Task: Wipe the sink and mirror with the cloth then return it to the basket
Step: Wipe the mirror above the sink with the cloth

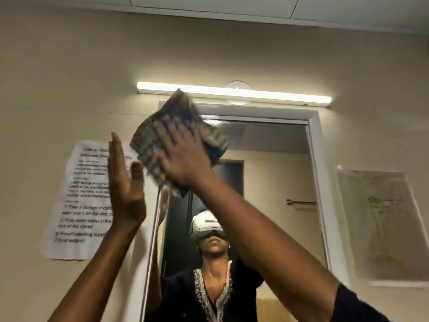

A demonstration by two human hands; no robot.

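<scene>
- so, head view: right hand flat, fingers spread, pressing the plaid cloth against the upper left of the mirror, near its white frame and under the light bar.
- left hand raised w/ palm open, holding nothing, just beside the taped instruction sheet on the wall.
- risk: cloth is pinned by the palm only, not gripped; a loose corner sticks up over the frame, so a quick swipe could let it slip & drop.
- risk: left hand sits close to the sheet; a bump could tear it off.
- sink & basket not in view, can't tell their state.
</scene>
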